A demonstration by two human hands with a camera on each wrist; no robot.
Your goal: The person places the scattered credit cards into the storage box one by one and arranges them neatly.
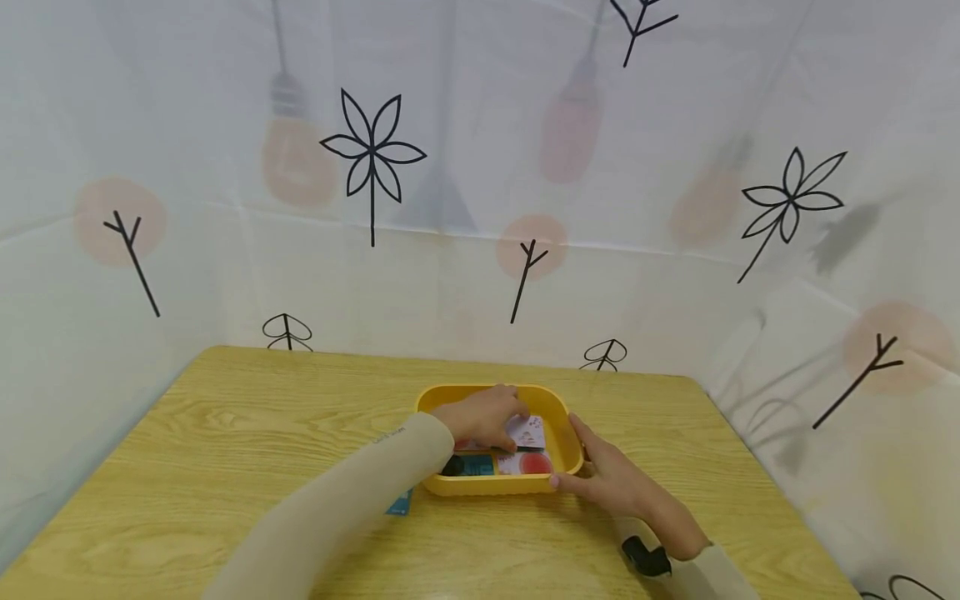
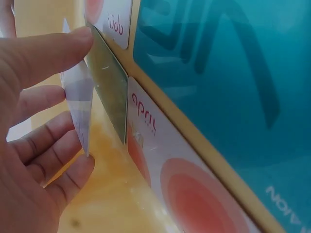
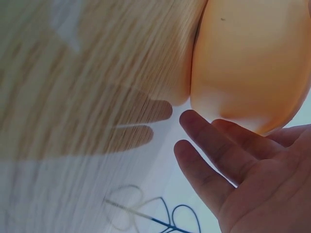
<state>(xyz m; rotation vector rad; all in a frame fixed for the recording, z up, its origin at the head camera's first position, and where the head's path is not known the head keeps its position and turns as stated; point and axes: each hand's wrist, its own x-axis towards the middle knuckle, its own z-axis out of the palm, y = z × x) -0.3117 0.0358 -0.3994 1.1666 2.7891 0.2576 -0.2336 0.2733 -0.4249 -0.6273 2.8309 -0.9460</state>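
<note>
On the wooden table sits a yellow plastic basket (image 1: pixel 487 485) with several cards in it. My left hand (image 1: pixel 486 418) reaches down into the basket and pinches a white card (image 2: pixel 77 90) between thumb and fingers, tilted up off the others. Beside it in the left wrist view are a white "april" card with red circles (image 2: pixel 194 194), a teal card (image 2: pixel 214 111) and a dark greenish card (image 2: pixel 109 80). My right hand (image 1: pixel 618 479) holds the basket's right end, thumb at the front corner and fingers along the side wall (image 3: pixel 243 63).
A blue card (image 1: pixel 401 502) lies on the wooden table (image 1: pixel 225 450) outside the basket, partly hidden by the left sleeve (image 1: pixel 360 492). A white patterned cloth (image 1: pixel 450 275) hangs behind the table. A black band (image 1: pixel 645 557) is on the right wrist.
</note>
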